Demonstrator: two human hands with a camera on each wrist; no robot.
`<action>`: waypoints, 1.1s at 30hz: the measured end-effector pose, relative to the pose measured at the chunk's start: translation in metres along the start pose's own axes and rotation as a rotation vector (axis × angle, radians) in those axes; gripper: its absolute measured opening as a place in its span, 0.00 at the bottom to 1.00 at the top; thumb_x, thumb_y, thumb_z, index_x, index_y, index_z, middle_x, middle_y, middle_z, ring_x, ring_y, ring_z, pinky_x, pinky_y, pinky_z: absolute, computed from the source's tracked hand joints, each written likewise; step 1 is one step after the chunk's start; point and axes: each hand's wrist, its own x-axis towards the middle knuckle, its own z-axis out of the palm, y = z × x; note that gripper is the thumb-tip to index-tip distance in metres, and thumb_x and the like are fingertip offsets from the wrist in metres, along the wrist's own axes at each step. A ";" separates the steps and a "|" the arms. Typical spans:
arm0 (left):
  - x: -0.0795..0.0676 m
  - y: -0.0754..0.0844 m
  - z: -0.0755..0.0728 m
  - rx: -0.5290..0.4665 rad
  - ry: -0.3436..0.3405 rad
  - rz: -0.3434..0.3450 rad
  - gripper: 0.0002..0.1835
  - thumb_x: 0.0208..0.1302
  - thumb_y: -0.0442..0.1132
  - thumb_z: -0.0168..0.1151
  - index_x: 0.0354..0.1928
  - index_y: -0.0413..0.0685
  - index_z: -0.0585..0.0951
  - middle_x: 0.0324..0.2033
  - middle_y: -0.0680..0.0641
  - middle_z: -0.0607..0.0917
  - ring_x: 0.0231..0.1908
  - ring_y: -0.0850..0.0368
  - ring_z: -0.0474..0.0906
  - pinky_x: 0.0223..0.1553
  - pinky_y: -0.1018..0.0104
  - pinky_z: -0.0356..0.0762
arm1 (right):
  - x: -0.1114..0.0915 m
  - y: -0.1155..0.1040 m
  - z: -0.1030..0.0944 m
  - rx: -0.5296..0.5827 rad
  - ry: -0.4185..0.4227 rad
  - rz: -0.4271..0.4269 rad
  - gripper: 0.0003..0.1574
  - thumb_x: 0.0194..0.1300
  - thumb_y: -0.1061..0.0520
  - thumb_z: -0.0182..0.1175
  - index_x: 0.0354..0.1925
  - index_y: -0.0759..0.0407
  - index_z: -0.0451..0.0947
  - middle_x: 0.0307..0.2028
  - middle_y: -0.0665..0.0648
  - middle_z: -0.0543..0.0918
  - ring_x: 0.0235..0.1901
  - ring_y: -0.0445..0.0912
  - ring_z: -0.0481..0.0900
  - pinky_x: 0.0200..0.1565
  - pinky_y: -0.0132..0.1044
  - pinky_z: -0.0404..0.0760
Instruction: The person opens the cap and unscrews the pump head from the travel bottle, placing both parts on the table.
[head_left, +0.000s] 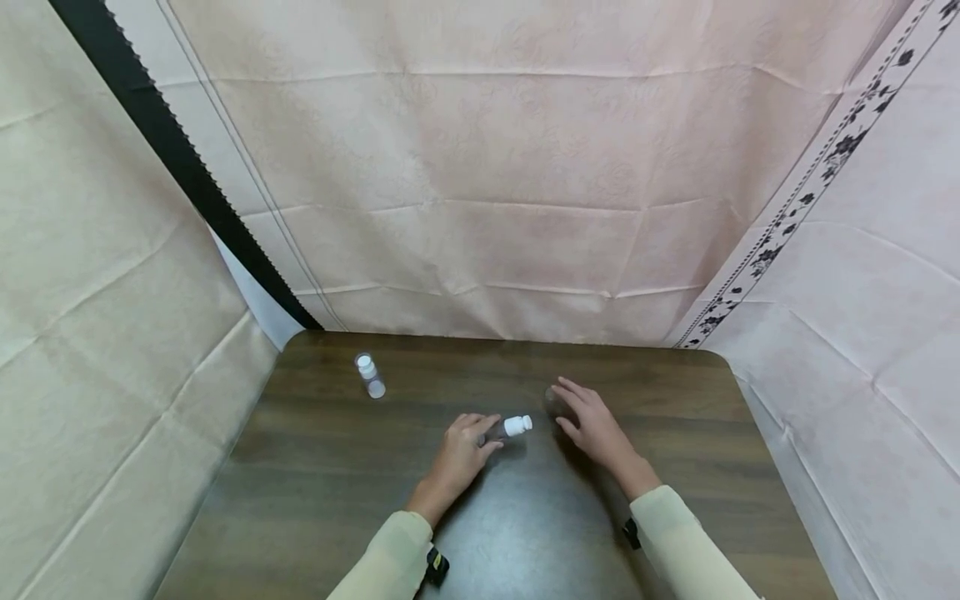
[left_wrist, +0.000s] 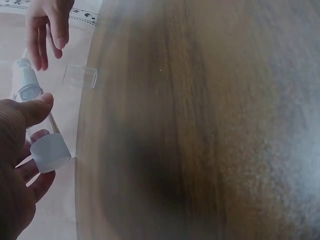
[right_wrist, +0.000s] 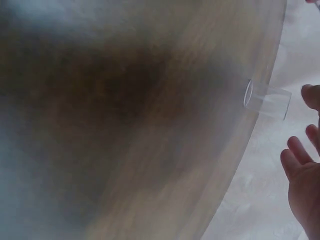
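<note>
My left hand (head_left: 457,457) holds a small clear bottle tilted over the table, its white pump top (head_left: 517,425) pointing right. In the left wrist view, thumb and fingers wrap the bottle's clear body, with a white base (left_wrist: 51,153) at its lower end. To the right, my right hand (head_left: 596,427) is beside a clear cylindrical cap (right_wrist: 267,101) that stands on the table. Its fingers are apart and loosely bent, with nothing between them. A second small bottle (head_left: 371,377) with a white top stands at the back left.
The brown wooden table (head_left: 300,500) has rounded far corners. Pale creased cloth (head_left: 465,167) hangs behind it, with a black strip (head_left: 187,167) on the left and a floral border (head_left: 802,200) on the right. More cloth hangs along both sides.
</note>
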 end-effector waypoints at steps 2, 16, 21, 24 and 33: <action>0.001 0.001 0.001 0.013 -0.006 0.006 0.24 0.57 0.41 0.79 0.56 0.46 0.87 0.44 0.47 0.88 0.43 0.54 0.83 0.42 0.62 0.85 | -0.006 -0.001 -0.001 0.017 0.052 -0.025 0.38 0.65 0.59 0.72 0.71 0.56 0.72 0.73 0.59 0.71 0.68 0.60 0.72 0.63 0.58 0.77; 0.002 0.010 0.004 0.105 -0.001 0.098 0.24 0.56 0.44 0.80 0.56 0.51 0.87 0.42 0.51 0.87 0.43 0.56 0.81 0.45 0.58 0.81 | -0.034 -0.030 -0.002 0.149 0.217 0.000 0.39 0.60 0.56 0.76 0.67 0.57 0.75 0.63 0.59 0.79 0.62 0.55 0.79 0.59 0.56 0.80; 0.002 0.013 0.004 0.159 -0.004 0.138 0.23 0.56 0.47 0.79 0.55 0.54 0.88 0.42 0.53 0.87 0.43 0.57 0.81 0.43 0.60 0.79 | -0.037 -0.040 -0.002 0.226 0.199 0.076 0.37 0.61 0.56 0.76 0.67 0.56 0.76 0.61 0.59 0.81 0.57 0.55 0.83 0.53 0.55 0.84; 0.002 0.016 0.006 0.163 -0.006 0.165 0.23 0.56 0.46 0.80 0.55 0.54 0.88 0.42 0.52 0.87 0.43 0.56 0.81 0.42 0.60 0.79 | -0.037 -0.045 -0.001 0.338 0.162 0.148 0.35 0.63 0.57 0.74 0.66 0.57 0.77 0.58 0.61 0.83 0.54 0.55 0.85 0.52 0.51 0.85; 0.001 0.022 0.013 0.196 -0.001 0.227 0.23 0.55 0.46 0.80 0.53 0.53 0.88 0.42 0.52 0.87 0.43 0.56 0.80 0.43 0.61 0.77 | -0.035 -0.053 0.005 0.596 0.120 0.292 0.28 0.66 0.64 0.70 0.63 0.63 0.78 0.58 0.67 0.84 0.52 0.59 0.87 0.54 0.41 0.85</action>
